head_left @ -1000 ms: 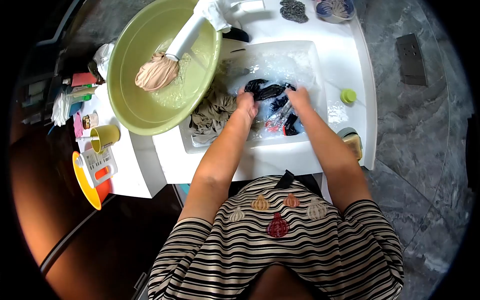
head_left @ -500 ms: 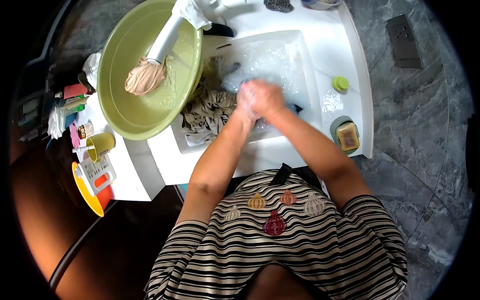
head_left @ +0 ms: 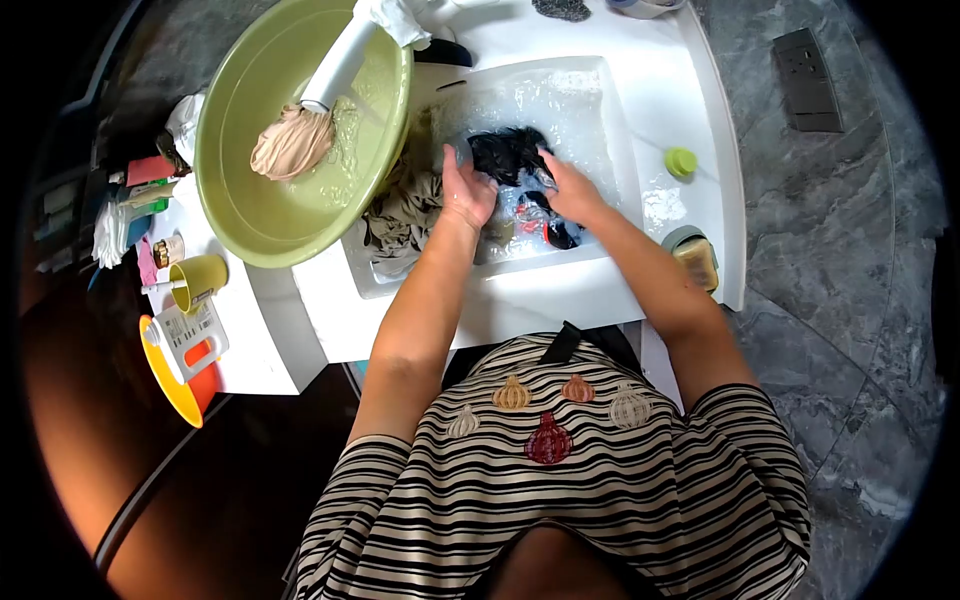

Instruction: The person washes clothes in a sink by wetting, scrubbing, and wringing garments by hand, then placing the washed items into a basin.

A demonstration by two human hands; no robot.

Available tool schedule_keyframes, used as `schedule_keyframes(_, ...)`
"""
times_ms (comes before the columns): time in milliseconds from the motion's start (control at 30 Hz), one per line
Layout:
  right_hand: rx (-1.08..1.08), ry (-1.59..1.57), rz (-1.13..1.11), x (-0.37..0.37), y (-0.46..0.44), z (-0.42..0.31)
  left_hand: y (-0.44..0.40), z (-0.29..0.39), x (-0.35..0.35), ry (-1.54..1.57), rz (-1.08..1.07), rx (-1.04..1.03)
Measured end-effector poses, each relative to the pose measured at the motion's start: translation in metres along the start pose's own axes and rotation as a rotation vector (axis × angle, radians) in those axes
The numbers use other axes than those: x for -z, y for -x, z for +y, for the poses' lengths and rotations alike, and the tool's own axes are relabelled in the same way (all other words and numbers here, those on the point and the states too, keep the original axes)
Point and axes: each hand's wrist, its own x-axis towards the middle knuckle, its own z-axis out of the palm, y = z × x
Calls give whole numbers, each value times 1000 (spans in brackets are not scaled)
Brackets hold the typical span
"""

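Observation:
Soapy water fills the white sink [head_left: 622, 185] in front of me. A crumpled black cloth [head_left: 508, 153] lies in it, with a dark, red and pale-blue patterned cloth part [head_left: 545, 220] nearer to me; I cannot tell whether they are one piece. My left hand [head_left: 469, 190] is open at the left of the black cloth, palm turned up and fingers apart. At its right edge, my right hand [head_left: 576, 188] has its fingers stretched out, and its contact with the cloth is unclear. An olive-brown cloth [head_left: 408, 215] is bunched on the sink's left side.
A green basin [head_left: 222, 150] overlaps the sink's left edge, with a peach cloth [head_left: 290, 143] under a white spout [head_left: 340, 62]. On the right ledge are a green cap [head_left: 681, 162] and a soap bar in a dish [head_left: 697, 262]. A yellow cup [head_left: 203, 280] and a white jug [head_left: 187, 338] stand left.
My hands were pressed together over the soapy water and have come apart, left and right. The black cloth now shows between them.

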Motion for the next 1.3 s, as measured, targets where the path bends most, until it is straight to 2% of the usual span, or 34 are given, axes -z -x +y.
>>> schedule_keyframes(67,-305,-383,-240,21,-7,-2,2,2,2,-32,-23,-38)
schedule_keyframes(100,-310,-381,-235,19,-13,1,1,4,5,7,-2,-8)
schedule_keyframes(133,-471,-626,26,8,-20,4,-1,4,7,46,19,25)
schedule_keyframes(167,-625,-864,298,-9,-25,7,1,4,6,-66,-4,7)
schedule_keyframes(200,-326,-714,611,-39,-30,12,9,1,-2,-70,-11,14)
schedule_keyframes(233,-306,-832,331,-23,-16,-14,19,2,-13,-102,-33,19)
schedule_keyframes(267,-107,-922,181,-16,-1,-35,25,4,-19,-131,-50,21)
schedule_keyframes(300,-333,-856,-57,12,23,-79,23,4,-15,-120,-84,71)
schedule_keyframes(333,263,-584,233,-14,24,-75,6,0,1,-115,-56,62)
schedule_keyframes(367,352,-444,256,-5,42,-97,6,2,1,-128,-106,105)
schedule_keyframes(400,419,-375,268,-1,56,-115,6,2,0,-141,-158,148)
schedule_keyframes(467,434,-191,203,10,75,-139,-5,-5,8,-141,-397,121)
schedule_keyframes(500,506,-118,300,8,73,-141,-8,-6,12,-1,-460,292)
schedule_keyframes(533,504,-123,305,7,69,-140,-9,-8,16,140,-516,463)
schedule_keyframes(567,503,-59,332,8,60,-136,-10,-13,20,134,-514,465)
schedule_keyframes(600,503,9,355,9,50,-132,-11,-24,22,140,-524,352)
schedule_keyframes(633,502,6,473,9,36,-125,-10,-38,24,148,-532,238)
schedule_keyframes(667,461,-24,534,8,20,-112,-6,-49,23,158,-540,124)
schedule_keyframes(700,435,-49,598,19,12,-105,23,-43,-14,79,-261,218)
schedule_keyframes(733,340,-116,572,26,3,-96,53,-32,-53,-1,19,305)
schedule_keyframes(800,167,-102,446,31,-15,-74,51,-31,-54,-69,-26,283)
schedule_keyframes(867,-21,-326,196,40,-31,-53,40,-22,-46,-107,-7,171)
schedule_keyframes(933,-6,-482,353,19,-51,-3,31,-5,-42,-141,-38,63)
schedule_keyframes(967,5,-481,353,21,-52,-3,34,5,-43,-130,-13,15)
schedule_keyframes(1033,-115,-462,637,18,-38,-2,49,23,-51,-134,120,-8)
schedule_keyframes(1067,-11,-257,678,9,-24,-4,37,24,-33,-85,59,-46)
schedule_keyframes(1133,-68,45,335,-1,-1,-8,18,15,-8,-52,81,-117)
schedule_keyframes(1167,-52,61,216,-6,4,-7,14,11,-1,-52,80,-118)
schedule_keyframes(1200,-46,59,218,-5,2,-3,10,9,5,-57,58,-138)
schedule_keyframes(1267,-207,-265,-43,-3,-10,16,12,11,12,-60,45,-159)
schedule_keyframes(1300,-365,-358,85,-22,-24,37,14,11,12,-70,10,-175)
